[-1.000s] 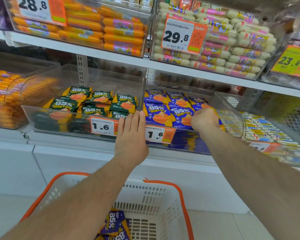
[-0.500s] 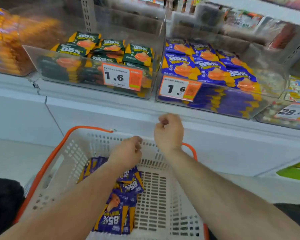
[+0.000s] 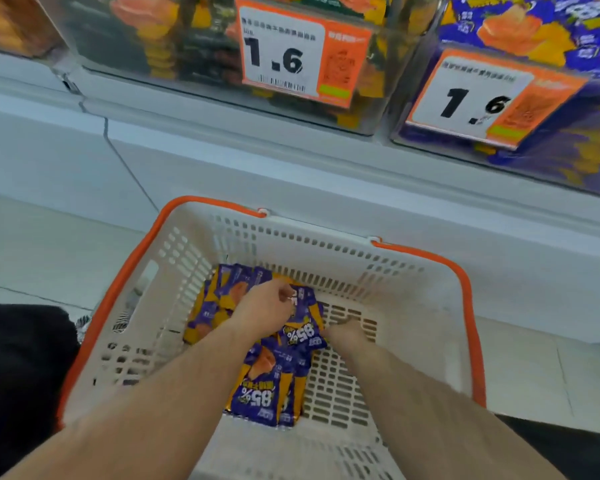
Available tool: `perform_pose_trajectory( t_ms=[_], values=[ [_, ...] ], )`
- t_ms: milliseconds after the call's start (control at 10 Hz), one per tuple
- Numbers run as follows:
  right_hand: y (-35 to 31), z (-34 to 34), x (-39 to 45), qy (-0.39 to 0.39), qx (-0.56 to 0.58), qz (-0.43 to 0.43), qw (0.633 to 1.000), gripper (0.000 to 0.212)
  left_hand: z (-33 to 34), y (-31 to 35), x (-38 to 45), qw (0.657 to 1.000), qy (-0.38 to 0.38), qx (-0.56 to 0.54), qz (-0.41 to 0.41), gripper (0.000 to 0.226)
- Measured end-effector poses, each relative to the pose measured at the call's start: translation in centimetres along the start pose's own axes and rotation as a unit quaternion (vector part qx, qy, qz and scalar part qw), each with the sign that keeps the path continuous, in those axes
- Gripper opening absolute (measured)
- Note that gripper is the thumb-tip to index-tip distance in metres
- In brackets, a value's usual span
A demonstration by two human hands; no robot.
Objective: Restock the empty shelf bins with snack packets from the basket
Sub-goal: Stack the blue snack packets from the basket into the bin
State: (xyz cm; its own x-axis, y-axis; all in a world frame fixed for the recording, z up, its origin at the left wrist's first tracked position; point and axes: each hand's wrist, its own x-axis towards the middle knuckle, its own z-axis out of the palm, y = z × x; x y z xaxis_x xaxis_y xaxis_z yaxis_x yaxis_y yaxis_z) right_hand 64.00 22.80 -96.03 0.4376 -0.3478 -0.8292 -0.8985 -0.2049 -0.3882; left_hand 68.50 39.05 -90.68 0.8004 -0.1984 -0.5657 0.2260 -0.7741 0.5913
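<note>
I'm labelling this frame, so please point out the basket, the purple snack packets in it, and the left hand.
basket (image 3: 466,292): head view, orange rim at right.
purple snack packets (image 3: 257,398): head view, front of nearest packet.
left hand (image 3: 264,311): head view, back of the hand.

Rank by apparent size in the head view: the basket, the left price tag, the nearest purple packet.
1. basket, by far the largest.
2 and 3. left price tag and nearest purple packet look alike; not ranked.
</note>
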Motion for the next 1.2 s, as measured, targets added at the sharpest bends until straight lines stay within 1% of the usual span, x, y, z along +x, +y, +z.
perform_pose_trajectory(
  t_ms=[100, 200, 300, 400, 500, 600, 700, 800, 900, 1000, 1100, 1200],
  values=[
    [-0.1, 0.8, -0.1, -0.007, 0.029, 0.013, 0.999, 0.044, 0.5, -0.3, 0.3, 1.0, -0.001, 0.0, -0.008, 0.029],
    [-0.1, 1.3, 0.6, -0.031, 0.009, 0.002, 0.999, 0.035, 0.7, -0.4, 0.3, 1.0, 0.0, -0.001, -0.013, 0.03],
    [0.7, 1.2, 1.2, -0.035, 0.013, -0.007, 0.999, 0.022, 0.7, -0.4, 0.1, 1.0, -0.002, -0.002, -0.018, 0.028],
    [0.7, 0.1, 0.2, -0.041, 0.039, -0.016, 0.998, 0.03, 0.4, -0.1, -0.2, 1.0, -0.005, -0.009, -0.008, 0.028],
    [0.1, -1.7, -0.8, -0.013, -0.001, -0.05, 0.999, 0.016, 0.1, 1.0, -0.6, 1.0, -0.007, 0.007, 0.016, 0.029],
    [-1.0, -4.6, -1.7, 0.048, -0.158, -0.122, 0.979, 0.014, -0.2, 2.9, -1.4, 0.998, -0.01, 0.026, 0.055, 0.033],
    [-3.2, -7.7, -4.5, 0.066, -0.3, -0.187, 0.933, 0.02, -1.1, 4.8, -2.4, 0.994, -0.005, 0.032, 0.102, 0.052],
    [-6.0, -10.5, -8.2, 0.06, -0.42, -0.265, 0.866, 0.031, -2.4, 6.5, -3.4, 0.985, 0.012, 0.083, 0.153, 0.064],
    [-8.7, -12.7, -12.4, 0.068, -0.503, -0.332, 0.795, 0.034, -3.4, 8.5, -4.8, 0.978, -0.002, 0.072, 0.196, 0.06],
    [-10.8, -14.7, -16.8, 0.097, -0.49, -0.389, 0.774, 0.031, -4.2, 10.7, -6.8, 0.964, -0.037, 0.028, 0.263, 0.025],
    [-11.7, -16.4, -20.5, 0.161, -0.42, -0.462, 0.764, 0.026, -5.2, 12.5, -8.1, 0.955, 0.016, -0.066, 0.288, 0.011],
    [-11.1, -17.8, -23.3, 0.34, -0.217, -0.565, 0.72, 0.035, -6.2, 14.4, -9.5, 0.931, 0.069, -0.197, 0.3, 0.012]
  ],
)
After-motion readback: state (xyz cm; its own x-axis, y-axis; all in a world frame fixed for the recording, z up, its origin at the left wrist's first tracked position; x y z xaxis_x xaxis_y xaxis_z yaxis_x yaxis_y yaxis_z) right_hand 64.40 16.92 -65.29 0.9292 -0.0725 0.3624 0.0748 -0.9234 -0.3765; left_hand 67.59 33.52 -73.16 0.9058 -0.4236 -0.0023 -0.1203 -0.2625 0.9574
